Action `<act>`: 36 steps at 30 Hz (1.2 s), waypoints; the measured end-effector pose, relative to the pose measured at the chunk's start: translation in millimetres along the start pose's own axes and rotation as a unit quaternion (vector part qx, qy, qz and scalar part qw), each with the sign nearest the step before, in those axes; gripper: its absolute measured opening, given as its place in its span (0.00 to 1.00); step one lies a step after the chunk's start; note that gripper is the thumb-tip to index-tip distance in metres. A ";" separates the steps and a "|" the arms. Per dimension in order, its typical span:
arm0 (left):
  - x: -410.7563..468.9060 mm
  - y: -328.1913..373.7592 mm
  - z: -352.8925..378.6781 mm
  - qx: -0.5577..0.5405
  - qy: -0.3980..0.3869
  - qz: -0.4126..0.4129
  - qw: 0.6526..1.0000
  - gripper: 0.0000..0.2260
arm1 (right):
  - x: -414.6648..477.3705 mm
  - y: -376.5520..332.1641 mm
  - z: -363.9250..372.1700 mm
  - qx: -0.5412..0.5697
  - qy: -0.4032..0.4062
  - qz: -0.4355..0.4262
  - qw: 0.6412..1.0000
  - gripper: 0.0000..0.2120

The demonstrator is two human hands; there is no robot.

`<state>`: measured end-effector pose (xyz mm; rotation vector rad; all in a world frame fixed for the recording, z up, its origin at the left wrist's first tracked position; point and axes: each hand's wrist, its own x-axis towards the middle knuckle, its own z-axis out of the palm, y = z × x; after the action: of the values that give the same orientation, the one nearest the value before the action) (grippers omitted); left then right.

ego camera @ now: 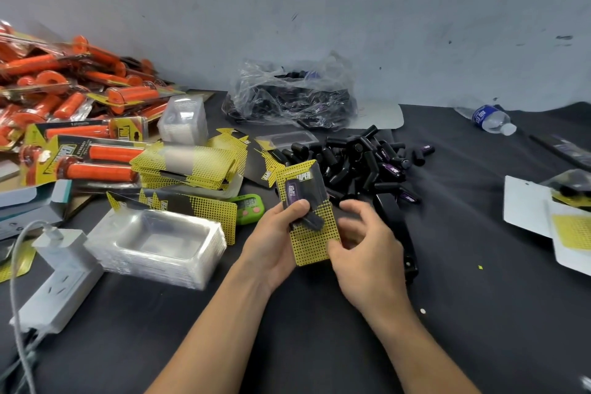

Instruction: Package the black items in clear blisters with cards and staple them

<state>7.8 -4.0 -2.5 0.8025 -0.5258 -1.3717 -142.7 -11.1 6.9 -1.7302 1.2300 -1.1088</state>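
Observation:
Above the table's middle I hold a yellow dotted card pack (pixel 315 235) with a clear blister and black items with a purple label inside. My left hand (pixel 276 240) grips it from the left, thumb on the blister. My right hand (pixel 364 249) pinches its lower right edge. A pile of loose black items (pixel 361 163) lies just behind. A black stapler (pixel 396 227) lies right of the pack, partly behind my right hand. A stack of clear blisters (pixel 160 246) sits to the left, yellow cards (pixel 192 163) behind it.
Orange grips in packs (pixel 80 112) are heaped at the far left. A white power strip (pixel 60 281) with a cable lies front left, a green timer (pixel 249 206) by the cards. A plastic bag (pixel 291 96) of black items, a water bottle (pixel 489 118) and finished packs (pixel 563 224) lie behind and right.

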 end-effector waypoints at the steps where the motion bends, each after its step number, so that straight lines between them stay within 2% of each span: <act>1: 0.9 0.5 -1.0 -0.007 0.008 0.001 1.000 0.15 | 0.3 -3.6 -3.3 -0.024 0.059 -0.059 0.996 0.25; 3: 2.4 -0.5 -3.0 -0.019 0.021 0.000 1.000 0.14 | 2.6 -8.4 -13.4 -0.065 0.184 -0.154 0.969 0.22; 5: 3.5 -2.6 -4.1 -0.021 0.027 -0.003 0.999 0.13 | 10.7 -8.0 -26.7 -0.093 0.273 -0.131 0.948 0.19; 6: 4.2 -3.0 -4.1 -0.021 0.030 -0.003 0.999 0.12 | 17.1 -5.9 -34.3 -0.110 0.279 -0.083 0.950 0.18; 7: 5.1 -3.4 -4.3 -0.019 0.036 -0.002 0.999 0.12 | 22.9 -1.7 -40.5 -0.136 0.252 -0.022 0.958 0.17; 9: 7.5 -3.0 -4.5 -0.018 0.053 0.003 0.998 0.12 | 28.8 6.6 -43.2 -0.211 0.135 0.092 0.964 0.19; 11: 8.8 -1.4 -4.1 -0.015 0.069 0.009 0.997 0.13 | 27.0 11.4 -37.3 -0.266 0.030 0.122 0.956 0.23; 12: 8.8 -0.4 -4.0 -0.012 0.075 0.012 0.997 0.14 | 25.5 12.7 -33.9 -0.273 0.007 0.113 0.955 0.23; 17: 6.7 3.4 -1.5 -0.001 0.098 0.024 0.995 0.20 | 19.8 5.8 -28.8 -0.217 -0.055 0.074 0.972 0.10; 20: 6.6 4.5 -0.5 -0.003 0.116 0.032 0.993 0.24 | 12.9 3.3 -24.3 -0.257 -0.073 0.047 0.963 0.16; 24: 8.9 6.6 -6.4 -0.040 0.132 0.050 0.989 0.20 | 11.6 1.5 -22.2 -0.305 -0.108 0.080 0.943 0.41; 25: 8.4 6.5 -6.4 -0.045 0.130 0.057 0.989 0.18 | 11.9 1.8 -21.9 -0.331 -0.113 0.091 0.932 0.40; 27: 6.9 6.8 -4.7 -0.044 0.124 0.066 0.989 0.13 | 12.6 1.7 -23.8 -0.345 -0.108 0.105 0.927 0.29; 29: 7.3 7.9 -4.4 -0.052 0.119 0.071 0.989 0.13 | 15.5 2.1 -29.7 -0.283 -0.100 0.135 0.944 0.25; 31: 7.0 10.5 -5.3 -0.068 0.111 0.076 0.989 0.17 | 22.5 3.4 -42.1 -0.150 -0.113 0.165 0.968 0.24; 32: 6.2 11.9 -5.3 -0.075 0.106 0.078 0.988 0.17 | 24.6 1.3 -49.4 -0.059 -0.147 0.179 0.971 0.24; 34: 4.4 13.2 -6.5 -0.086 0.094 0.079 0.989 0.16 | 25.5 -2.4 -56.7 0.101 -0.240 0.196 0.946 0.24; 36: 4.5 13.2 -7.3 -0.090 0.090 0.076 0.989 0.14 | 23.3 -4.1 -55.5 0.153 -0.304 0.192 0.921 0.24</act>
<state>22.5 -6.9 2.4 0.7150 -0.3095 -1.1735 -188.9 -36.6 36.1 -1.3610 0.8856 -0.4409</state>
